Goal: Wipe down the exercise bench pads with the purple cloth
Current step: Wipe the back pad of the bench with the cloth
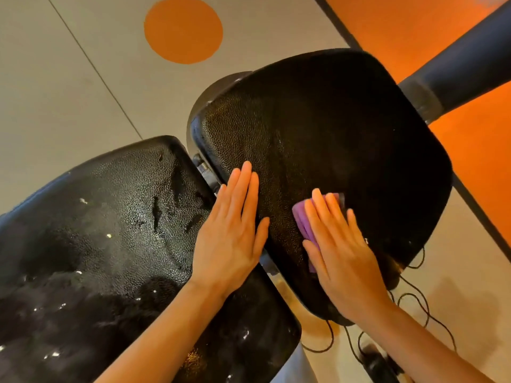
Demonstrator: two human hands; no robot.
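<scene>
Two black textured bench pads fill the view: a worn, scuffed pad point(105, 244) at the lower left and a darker, rounded pad point(331, 128) at the centre right. A folded purple cloth point(302, 219) lies on the right pad's near part. My right hand point(340, 244) presses flat on the cloth with straight fingers, covering most of it. My left hand point(235, 225) rests flat with straight fingers on the right pad's left edge, across the gap between the pads.
A metal hinge bracket point(203, 168) shows in the gap between the pads. A dark padded roller point(464, 59) juts in at the upper right. Black cords point(414, 302) lie on the floor below the right pad. The floor is beige with an orange circle point(182, 29) and orange zone point(401, 20).
</scene>
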